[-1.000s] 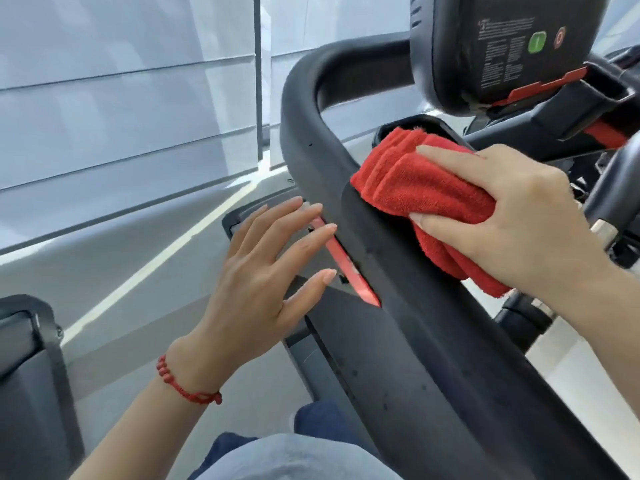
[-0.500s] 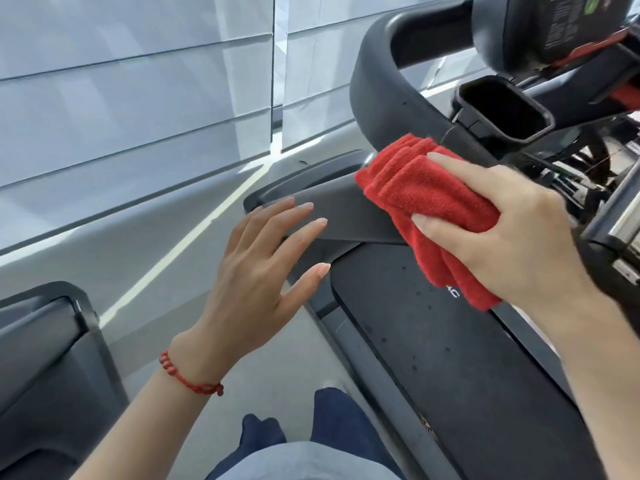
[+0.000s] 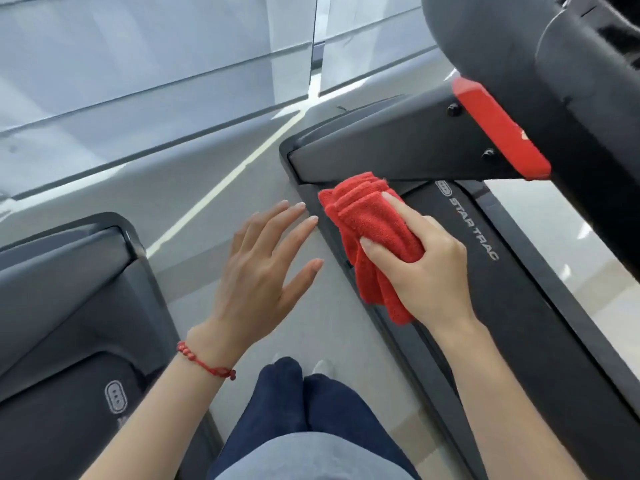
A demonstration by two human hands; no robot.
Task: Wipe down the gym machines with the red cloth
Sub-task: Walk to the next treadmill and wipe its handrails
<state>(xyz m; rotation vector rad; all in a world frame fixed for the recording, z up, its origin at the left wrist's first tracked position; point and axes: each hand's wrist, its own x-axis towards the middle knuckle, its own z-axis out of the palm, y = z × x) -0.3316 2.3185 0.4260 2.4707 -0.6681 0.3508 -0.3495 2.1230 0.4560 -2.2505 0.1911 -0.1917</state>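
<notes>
My right hand (image 3: 427, 268) grips the folded red cloth (image 3: 367, 223), which lies against the left side rail of a black treadmill (image 3: 512, 306), close to the foot of its slanted upright (image 3: 381, 150). White "STAR TRAC" lettering runs along the deck just right of my hand. My left hand (image 3: 263, 271) hovers flat with fingers spread over the grey floor beside the machine, holding nothing. A red bead bracelet sits on its wrist.
A second dark treadmill (image 3: 69, 323) fills the lower left. The grey floor strip (image 3: 214, 188) runs between the two machines, and my legs in dark trousers (image 3: 308, 396) stand on it. A red trim piece (image 3: 498, 133) sits on the handrail overhead. Pale window blinds lie beyond.
My right hand has carried the cloth down from the curved handrail to the treadmill's base rail. The view has tilted downward. My left hand has stayed spread beside the machine.
</notes>
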